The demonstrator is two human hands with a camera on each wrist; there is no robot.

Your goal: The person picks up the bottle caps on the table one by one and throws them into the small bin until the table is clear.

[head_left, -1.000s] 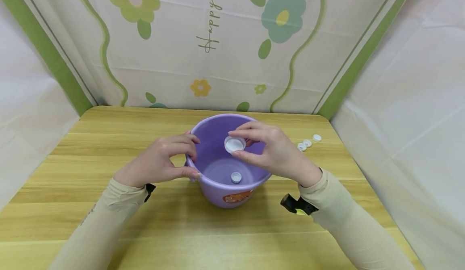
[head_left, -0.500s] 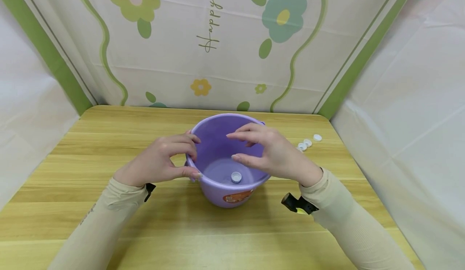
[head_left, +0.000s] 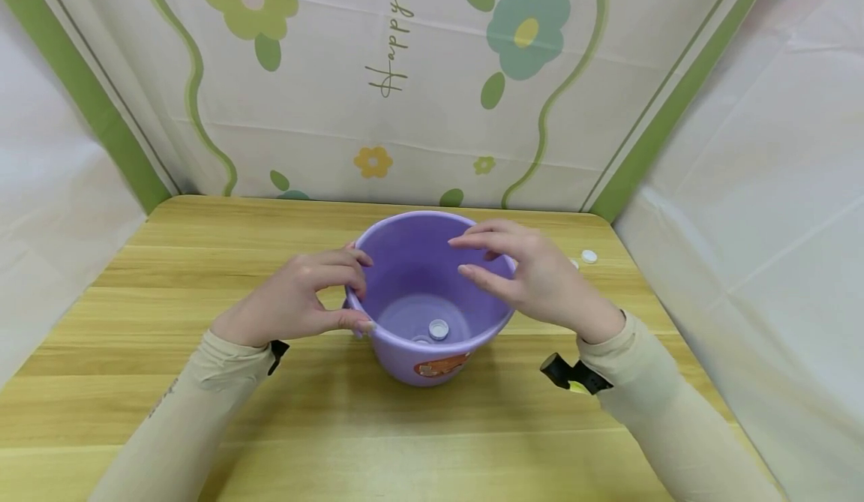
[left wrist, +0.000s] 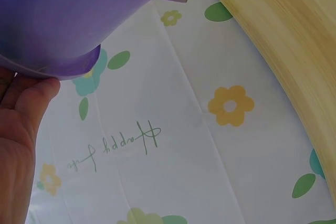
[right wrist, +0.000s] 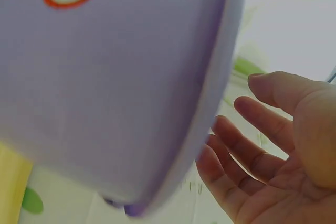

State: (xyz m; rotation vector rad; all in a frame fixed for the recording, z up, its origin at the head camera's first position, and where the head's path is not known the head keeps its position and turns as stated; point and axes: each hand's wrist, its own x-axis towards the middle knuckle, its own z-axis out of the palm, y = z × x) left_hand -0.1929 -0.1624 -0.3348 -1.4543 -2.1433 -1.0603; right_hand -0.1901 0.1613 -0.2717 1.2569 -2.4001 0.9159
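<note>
A purple bucket [head_left: 405, 363] stands on the table in the head view. At its left rim my left hand [head_left: 297, 296] grips the edge, thumb outside and fingers over the inside; the left wrist view shows that hand [left wrist: 18, 124] against the purple rim. Over the bucket's right side hovers my right hand [head_left: 533, 273], its fingers spread and nothing between them. In the right wrist view the same hand [right wrist: 268, 156] is beside the bucket wall [right wrist: 105, 77]. On the bucket floor lies a white bottle cap [head_left: 439, 329]; the edge of another round piece shows beside it, mostly hidden by the rim.
To the right of the bucket, a white cap [head_left: 589, 257] lies on the wooden table [head_left: 236, 412]. Part of another cap [head_left: 574, 263] peeks out behind my right hand. A flower-printed cloth [head_left: 304, 97] hangs along the back edge, with pale sheets at both sides.
My right hand let go of a large white cap, which dropped into the bucket. It then moved right and slightly up. My left hand has stayed on the rim.
</note>
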